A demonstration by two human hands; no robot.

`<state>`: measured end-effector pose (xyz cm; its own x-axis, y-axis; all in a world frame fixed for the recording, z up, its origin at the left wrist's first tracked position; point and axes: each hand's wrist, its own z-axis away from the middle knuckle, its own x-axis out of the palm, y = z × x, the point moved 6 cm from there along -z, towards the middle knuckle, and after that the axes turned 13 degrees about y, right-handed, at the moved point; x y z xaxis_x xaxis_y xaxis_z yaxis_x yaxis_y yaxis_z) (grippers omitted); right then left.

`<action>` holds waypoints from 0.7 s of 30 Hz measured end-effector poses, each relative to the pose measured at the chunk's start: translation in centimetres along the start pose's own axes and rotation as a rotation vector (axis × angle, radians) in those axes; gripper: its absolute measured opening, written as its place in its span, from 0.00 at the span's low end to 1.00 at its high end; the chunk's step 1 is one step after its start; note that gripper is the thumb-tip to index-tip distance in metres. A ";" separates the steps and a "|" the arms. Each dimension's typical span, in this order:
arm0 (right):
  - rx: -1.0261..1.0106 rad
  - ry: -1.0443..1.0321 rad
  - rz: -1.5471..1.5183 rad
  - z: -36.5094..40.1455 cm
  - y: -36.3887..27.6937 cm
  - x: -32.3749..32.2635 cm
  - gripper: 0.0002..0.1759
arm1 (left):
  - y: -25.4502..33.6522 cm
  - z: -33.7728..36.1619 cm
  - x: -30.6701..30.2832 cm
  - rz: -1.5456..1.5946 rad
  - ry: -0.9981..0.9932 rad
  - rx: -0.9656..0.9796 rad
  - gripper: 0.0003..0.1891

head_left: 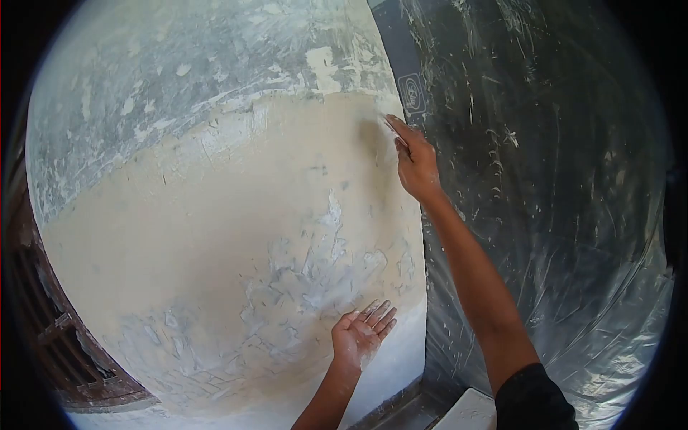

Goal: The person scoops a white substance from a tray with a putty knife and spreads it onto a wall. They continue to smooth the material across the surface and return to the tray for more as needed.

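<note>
My right hand [418,161] is closed around a thin flat scraper [393,129], seen nearly edge-on and mostly hidden by the fingers. Its edge is at the plastered wall [236,186], close to the wall's right border. The wall carries a smooth beige coat in the middle, with rough grey and white patches above and below. Lower down, my left hand [364,333] is open, palm up and fingers spread, in front of the wall. White paste smears its fingers and palm, and I see no tool in it.
Dark plastic sheeting [545,179], splashed with white, hangs along the right side. A brown barred window frame [64,344] stands at the lower left. A white flat-topped object [469,412] sits at the bottom, near the wall's base.
</note>
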<state>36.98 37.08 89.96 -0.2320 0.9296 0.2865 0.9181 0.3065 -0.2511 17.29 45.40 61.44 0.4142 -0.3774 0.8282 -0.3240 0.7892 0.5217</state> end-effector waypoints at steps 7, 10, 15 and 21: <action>-0.227 0.048 0.343 1.9 4.2 5.2 0.39 | 4.6 -0.5 3.2 -0.158 -0.179 0.142 0.36; -0.192 0.057 0.259 9.8 4.4 4.3 0.40 | 5.2 0.3 3.0 -0.157 -0.208 0.177 0.36; -0.094 -0.002 0.317 19.4 2.9 1.4 0.36 | 5.1 0.9 2.4 -0.137 -0.221 0.175 0.38; -0.250 0.259 0.093 3.1 1.6 0.2 0.34 | 5.2 1.2 2.5 -0.148 -0.269 0.144 0.38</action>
<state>37.44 38.36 86.74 -0.0842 0.8584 0.5060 0.9890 0.1342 -0.0631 15.61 48.01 66.44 0.2326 -0.6124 0.7555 -0.4020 0.6468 0.6481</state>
